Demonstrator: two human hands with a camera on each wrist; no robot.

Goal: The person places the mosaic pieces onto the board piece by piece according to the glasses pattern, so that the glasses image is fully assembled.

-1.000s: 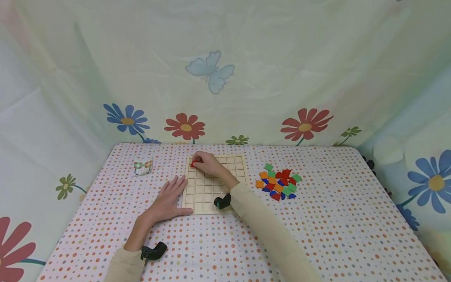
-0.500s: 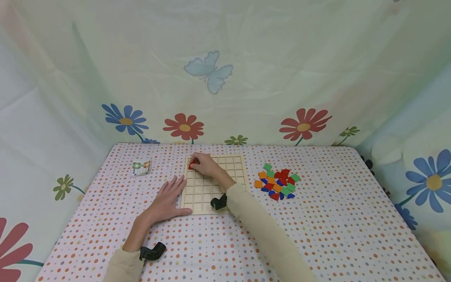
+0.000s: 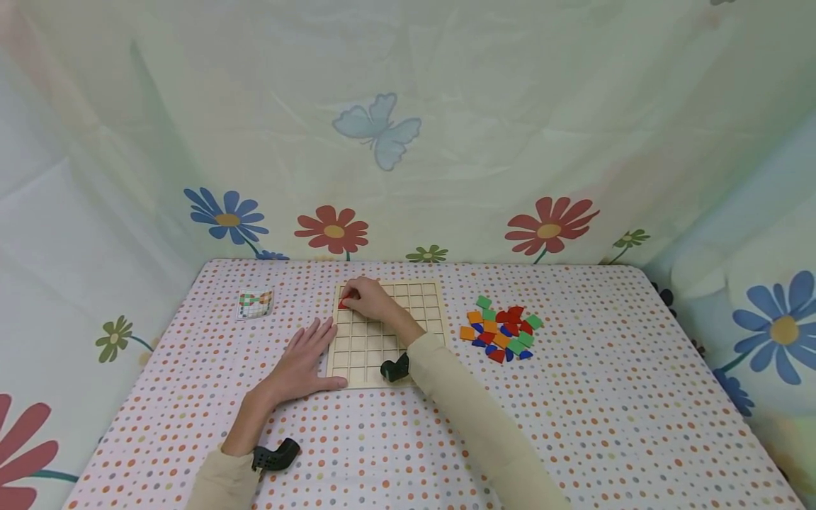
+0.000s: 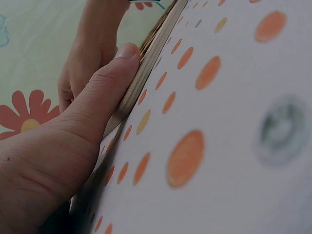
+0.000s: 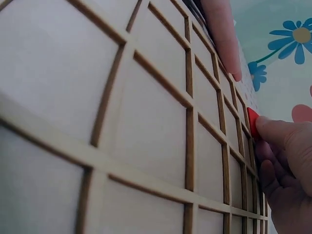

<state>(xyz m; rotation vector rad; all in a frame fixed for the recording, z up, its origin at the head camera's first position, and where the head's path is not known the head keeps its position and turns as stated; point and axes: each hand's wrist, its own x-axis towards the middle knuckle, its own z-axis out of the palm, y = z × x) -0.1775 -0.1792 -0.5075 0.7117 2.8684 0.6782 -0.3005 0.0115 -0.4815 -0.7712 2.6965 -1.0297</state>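
Observation:
A wooden grid board point(image 3: 359, 358) lies on the dotted table, its square cells divided by raised strips. At its upper left corner my right hand point(image 3: 371, 299) pinches a small red piece point(image 5: 252, 122) between thumb and fingers; the piece is at a cell near the board's left edge, partly hidden by the hand. My left hand point(image 3: 302, 365) lies flat with fingers straight, along the board's left side. In the left wrist view its thumb point(image 4: 109, 80) rests against the board's wooden edge point(image 4: 146, 70).
Right of the board lies a loose pile of red, blue, green and orange pieces point(image 3: 501, 340). A small card with a coloured grid pattern point(image 3: 255, 304) lies at the left. Printed flower cloth rises behind the table point(image 3: 605, 397).
My right hand has shifted slightly left and toward me with the red piece, which sits lower at the board's corner. The left hand stays in place.

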